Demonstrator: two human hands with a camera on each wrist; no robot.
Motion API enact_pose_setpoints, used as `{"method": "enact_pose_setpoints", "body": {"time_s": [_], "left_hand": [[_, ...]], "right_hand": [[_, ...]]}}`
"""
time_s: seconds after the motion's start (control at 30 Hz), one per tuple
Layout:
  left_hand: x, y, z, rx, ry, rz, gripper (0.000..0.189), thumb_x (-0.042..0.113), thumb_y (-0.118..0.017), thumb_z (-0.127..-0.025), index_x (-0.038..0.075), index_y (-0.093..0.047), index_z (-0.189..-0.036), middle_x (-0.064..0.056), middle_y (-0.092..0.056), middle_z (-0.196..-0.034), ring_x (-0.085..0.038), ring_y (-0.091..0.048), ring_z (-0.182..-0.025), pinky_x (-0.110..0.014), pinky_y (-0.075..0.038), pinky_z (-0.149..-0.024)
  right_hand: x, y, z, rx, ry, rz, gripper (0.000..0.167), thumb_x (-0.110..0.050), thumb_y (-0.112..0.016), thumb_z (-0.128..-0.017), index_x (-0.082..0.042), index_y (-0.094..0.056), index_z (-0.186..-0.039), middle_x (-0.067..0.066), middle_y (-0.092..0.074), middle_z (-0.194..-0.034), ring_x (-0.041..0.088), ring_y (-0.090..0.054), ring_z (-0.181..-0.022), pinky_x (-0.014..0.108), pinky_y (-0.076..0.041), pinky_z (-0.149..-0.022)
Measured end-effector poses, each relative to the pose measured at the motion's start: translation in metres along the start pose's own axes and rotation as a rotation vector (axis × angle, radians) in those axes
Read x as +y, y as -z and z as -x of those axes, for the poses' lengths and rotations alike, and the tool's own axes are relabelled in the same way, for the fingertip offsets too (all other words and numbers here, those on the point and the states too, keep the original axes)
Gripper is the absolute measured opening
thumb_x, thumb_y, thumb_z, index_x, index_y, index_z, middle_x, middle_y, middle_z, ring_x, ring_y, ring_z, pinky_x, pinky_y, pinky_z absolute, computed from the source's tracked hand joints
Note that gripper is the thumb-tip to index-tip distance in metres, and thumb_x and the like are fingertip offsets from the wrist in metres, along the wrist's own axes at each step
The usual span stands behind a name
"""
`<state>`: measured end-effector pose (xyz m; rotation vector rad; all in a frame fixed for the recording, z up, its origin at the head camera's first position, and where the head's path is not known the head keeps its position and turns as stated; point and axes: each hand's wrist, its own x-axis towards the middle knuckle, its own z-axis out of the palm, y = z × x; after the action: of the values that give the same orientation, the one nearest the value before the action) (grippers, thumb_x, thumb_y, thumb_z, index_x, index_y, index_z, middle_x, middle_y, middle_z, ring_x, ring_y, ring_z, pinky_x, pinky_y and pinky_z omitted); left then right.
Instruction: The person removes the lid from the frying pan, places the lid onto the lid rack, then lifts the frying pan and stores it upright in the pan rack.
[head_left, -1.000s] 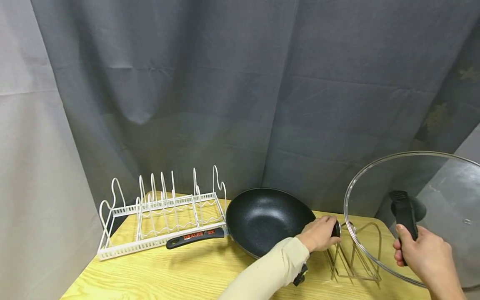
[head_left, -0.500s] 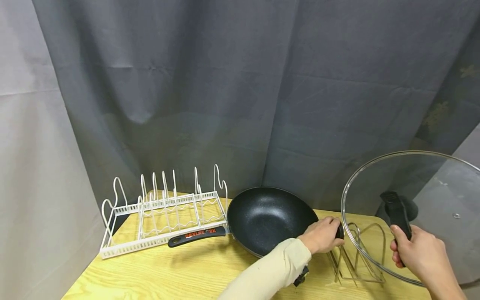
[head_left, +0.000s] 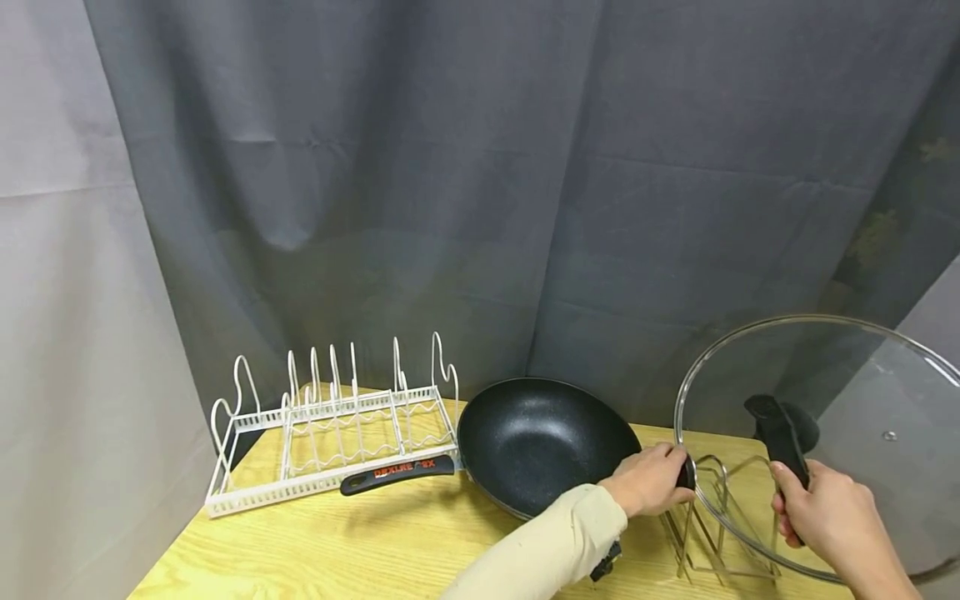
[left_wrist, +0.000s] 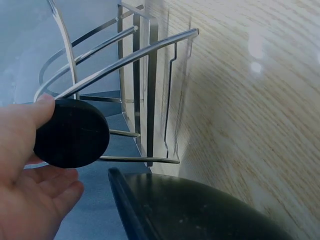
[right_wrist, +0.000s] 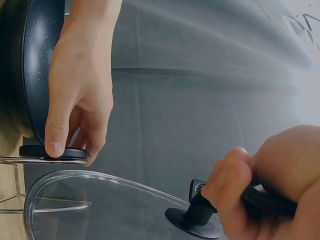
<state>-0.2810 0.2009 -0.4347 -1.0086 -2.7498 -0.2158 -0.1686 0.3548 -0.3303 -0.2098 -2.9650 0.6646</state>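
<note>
My right hand grips the black handle of a large clear glass lid with a metal rim. The lid is held tilted up on its edge, its left rim overlapping a small metal wire rack in the head view. My left hand pinches a black round disc between thumb and fingers, right at the rack's wires. Beneath the left forearm lies a black wok, open side up, its black handle pointing left. The right palm is partly hidden behind its fingers in the right wrist view.
A white wire rack with several upright loops stands on the left of the wooden table, partly behind the wok's handle. A grey curtain hangs close behind everything, and a paler cloth covers the left side.
The right hand has moved the glass lid left and slightly down, closer to the left hand. The left hand keeps pinching the disc at nearly the same spot. The head view has shifted slightly.
</note>
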Motion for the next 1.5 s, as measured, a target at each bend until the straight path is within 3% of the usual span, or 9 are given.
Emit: {"method": "enact_pose_setpoints", "body": {"time_s": [0.4,0.8,1.27,1.5], "left_hand": [[0.002,-0.004,0.0,0.014,0.002,-0.019,0.054,0.058,-0.056,-0.087,0.027,-0.048,-0.13,0.012,-0.051,-0.12,0.0,-0.053,-0.102,-0.016,-0.045,-0.077],[0.003,-0.002,-0.001,-0.023,0.004,-0.009,0.054,0.06,-0.055,-0.086,0.029,-0.048,-0.129,0.013,-0.051,-0.117,0.0,-0.053,-0.1,-0.016,-0.046,-0.075],[0.002,-0.001,0.0,-0.033,0.008,-0.023,0.056,0.06,-0.053,-0.087,0.029,-0.045,-0.133,0.013,-0.048,-0.122,0.0,-0.053,-0.103,-0.016,-0.045,-0.078],[0.001,-0.004,-0.002,-0.027,0.007,-0.02,0.057,0.06,-0.052,-0.087,0.029,-0.045,-0.134,0.013,-0.048,-0.124,0.0,-0.052,-0.106,-0.016,-0.045,-0.079]], "right_hand": [[0.002,-0.004,0.003,0.024,0.069,0.022,0.047,-0.036,-0.03,-0.103,-0.008,-0.052,-0.073,-0.003,-0.054,-0.049,0.016,-0.053,-0.047,0.03,-0.035,-0.052],[0.003,-0.01,-0.001,-0.064,0.05,0.012,0.046,-0.035,-0.033,-0.103,-0.008,-0.052,-0.071,-0.001,-0.054,-0.049,0.017,-0.055,-0.046,0.035,-0.043,-0.057],[0.008,-0.019,-0.008,-0.101,0.079,0.046,0.044,-0.033,-0.035,-0.103,-0.007,-0.052,-0.072,-0.001,-0.053,-0.048,0.016,-0.054,-0.045,0.045,-0.046,-0.066],[0.009,-0.02,-0.01,-0.144,0.047,0.005,0.044,-0.035,-0.035,-0.103,-0.006,-0.053,-0.074,0.0,-0.053,-0.049,0.018,-0.052,-0.047,0.037,-0.043,-0.06]]}}
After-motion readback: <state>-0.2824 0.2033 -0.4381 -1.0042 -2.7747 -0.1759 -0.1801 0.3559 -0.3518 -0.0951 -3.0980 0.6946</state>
